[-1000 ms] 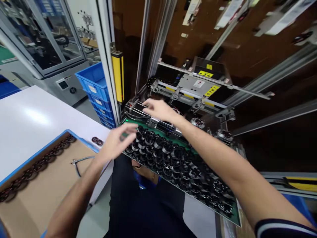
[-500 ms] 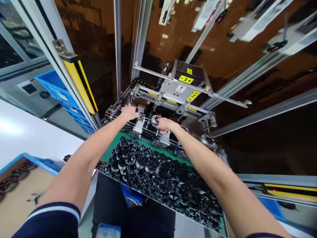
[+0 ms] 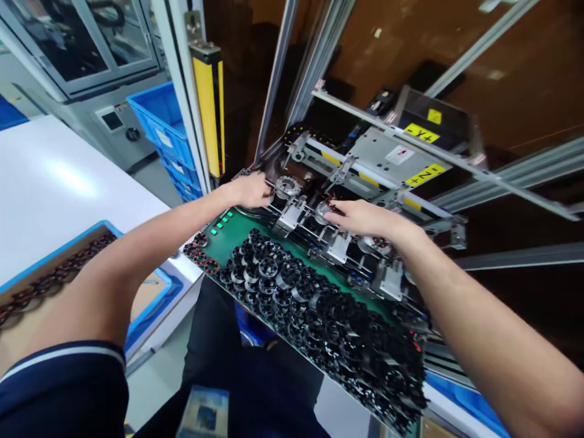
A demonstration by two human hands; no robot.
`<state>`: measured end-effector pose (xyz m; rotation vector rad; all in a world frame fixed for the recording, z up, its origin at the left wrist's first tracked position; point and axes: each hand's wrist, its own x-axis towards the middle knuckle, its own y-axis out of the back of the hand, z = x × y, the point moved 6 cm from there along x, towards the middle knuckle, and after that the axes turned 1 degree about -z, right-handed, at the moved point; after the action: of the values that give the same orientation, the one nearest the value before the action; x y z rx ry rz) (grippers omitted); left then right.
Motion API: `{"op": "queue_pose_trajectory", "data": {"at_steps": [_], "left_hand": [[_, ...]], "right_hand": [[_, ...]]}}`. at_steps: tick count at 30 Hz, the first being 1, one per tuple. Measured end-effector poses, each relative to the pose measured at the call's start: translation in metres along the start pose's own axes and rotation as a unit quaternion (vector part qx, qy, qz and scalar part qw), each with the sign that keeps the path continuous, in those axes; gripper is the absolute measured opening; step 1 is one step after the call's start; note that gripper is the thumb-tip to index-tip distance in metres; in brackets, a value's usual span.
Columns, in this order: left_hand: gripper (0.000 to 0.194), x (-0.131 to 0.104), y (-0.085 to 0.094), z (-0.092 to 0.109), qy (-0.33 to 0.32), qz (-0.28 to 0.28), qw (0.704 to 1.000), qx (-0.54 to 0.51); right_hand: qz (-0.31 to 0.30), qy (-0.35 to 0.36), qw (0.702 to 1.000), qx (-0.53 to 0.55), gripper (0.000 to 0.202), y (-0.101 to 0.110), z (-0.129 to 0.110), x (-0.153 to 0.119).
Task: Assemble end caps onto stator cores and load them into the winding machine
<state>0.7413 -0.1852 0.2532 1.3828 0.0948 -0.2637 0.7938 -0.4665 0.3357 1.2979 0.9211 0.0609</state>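
Note:
My left hand (image 3: 252, 190) is at the left end of the winding machine's row of fixtures. Its fingers are closed on a small dark and copper-coloured part, seemingly a wound motor stator (image 3: 269, 193), mostly hidden by the fingers. Just right of it sits a round silver fixture (image 3: 287, 187). My right hand (image 3: 358, 216) reaches over the second fixture, thumb and fingers around a stator (image 3: 325, 210) with copper wire showing at its top. Below both hands, a large pile of black stators (image 3: 292, 298) lies on the green work surface (image 3: 237, 226).
Several copper-wound stators (image 3: 201, 254) lie at the surface's left corner. A blue-edged tray (image 3: 155, 298) with rows of wound stators stands on the white table (image 3: 68, 176). Blue crates (image 3: 159, 121) are stacked behind a yellow safety light bar (image 3: 207, 115). A metal rail (image 3: 438, 152) crosses above the fixtures.
The view has swung left, so the machine appears further right. My left hand has come off the first fixture to its left, uncovering it. The right hand stays at the second fixture.

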Motion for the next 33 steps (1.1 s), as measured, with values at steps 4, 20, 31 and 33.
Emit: {"op": "queue_pose_trajectory", "data": {"at_steps": [4,20,31,33], "left_hand": [[0.023,-0.096,-0.09,-0.024,-0.028,-0.103,0.994,0.011],[0.039,-0.223,-0.142,-0.071,0.043,-0.026,0.999,-0.005],[0.056,-0.162,-0.023,0.019,-0.137,0.089,0.979,-0.118],[0.055,-0.136,0.003,0.063,-0.18,0.107,0.967,-0.142]], "right_hand": [[0.045,0.158,0.986,-0.039,0.041,-0.012,-0.096,-0.007],[-0.127,0.199,0.966,-0.108,0.044,-0.138,-0.331,0.058],[0.082,0.35,0.928,0.093,0.05,-0.015,-0.101,-0.102],[0.119,0.264,0.945,0.149,0.05,0.004,-0.01,-0.13]]}}
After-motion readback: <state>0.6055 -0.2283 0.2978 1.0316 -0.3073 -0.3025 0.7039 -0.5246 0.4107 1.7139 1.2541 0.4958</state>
